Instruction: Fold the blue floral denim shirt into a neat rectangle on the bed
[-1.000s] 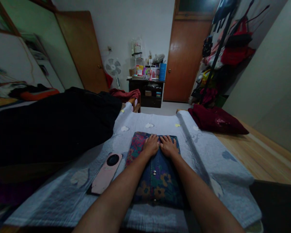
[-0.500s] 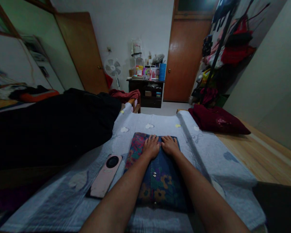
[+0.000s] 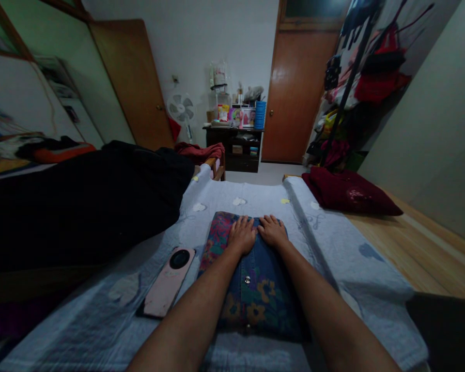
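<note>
A folded floral garment [image 3: 256, 299], dark blue with pink and yellow flowers and metal snap buttons down its front, lies as a flat rectangle in front of me. My left hand [image 3: 242, 235] rests flat on its far half, fingers stretched toward the far edge. Beside it, my right hand [image 3: 273, 231] presses flat on the same far part, near the right corner. Neither hand grips the cloth. A pink phone [image 3: 166, 287] with a round black camera ring lies back up to the left of the garment, apart from both hands.
The pale blue patterned sheet [image 3: 256, 194] spreads under everything. A black cloth heap [image 3: 89, 206] covers the left side. On wooden boards at right sits a dark red folded cloth [image 3: 351, 192]. A fan [image 3: 182, 109], a dark cabinet [image 3: 232, 150] and a door [image 3: 294, 93] stand at the back.
Almost nothing differs. Both hands stay on the folded garment, the right hand shifted very slightly, and the view has moved a touch.
</note>
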A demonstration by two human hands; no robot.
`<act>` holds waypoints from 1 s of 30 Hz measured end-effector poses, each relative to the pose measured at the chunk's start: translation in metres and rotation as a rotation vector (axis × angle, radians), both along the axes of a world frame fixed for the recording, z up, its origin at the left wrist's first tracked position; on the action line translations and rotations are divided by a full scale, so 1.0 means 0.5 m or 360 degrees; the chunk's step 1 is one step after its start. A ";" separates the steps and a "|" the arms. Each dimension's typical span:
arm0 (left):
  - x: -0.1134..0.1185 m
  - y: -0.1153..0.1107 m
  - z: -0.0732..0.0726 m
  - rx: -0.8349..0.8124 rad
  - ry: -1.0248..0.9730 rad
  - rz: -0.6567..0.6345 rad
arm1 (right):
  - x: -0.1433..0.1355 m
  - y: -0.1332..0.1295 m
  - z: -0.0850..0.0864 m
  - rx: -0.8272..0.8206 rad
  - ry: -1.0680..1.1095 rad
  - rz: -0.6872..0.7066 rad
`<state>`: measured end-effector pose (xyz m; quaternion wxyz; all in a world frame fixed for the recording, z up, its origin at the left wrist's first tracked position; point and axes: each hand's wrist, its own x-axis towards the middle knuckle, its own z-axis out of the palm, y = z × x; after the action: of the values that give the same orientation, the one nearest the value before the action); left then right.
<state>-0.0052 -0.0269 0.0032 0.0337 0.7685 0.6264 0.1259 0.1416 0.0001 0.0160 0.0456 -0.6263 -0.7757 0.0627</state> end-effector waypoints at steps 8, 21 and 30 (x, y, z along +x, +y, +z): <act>-0.001 0.002 -0.007 0.0020 0.0007 -0.0013 | -0.003 -0.009 -0.009 0.0139 0.0027 -0.0192; -0.001 -0.001 -0.007 0.0052 0.0003 -0.0012 | 0.005 -0.004 -0.014 0.0207 0.0044 -0.0184; -0.001 -0.001 -0.009 0.0054 -0.0025 0.0002 | -0.010 0.023 0.010 0.0090 0.0056 -0.0256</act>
<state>-0.0055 -0.0273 -0.0012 0.0254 0.7675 0.6245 0.1426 0.1368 0.0116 0.0210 0.0818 -0.6839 -0.7234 0.0479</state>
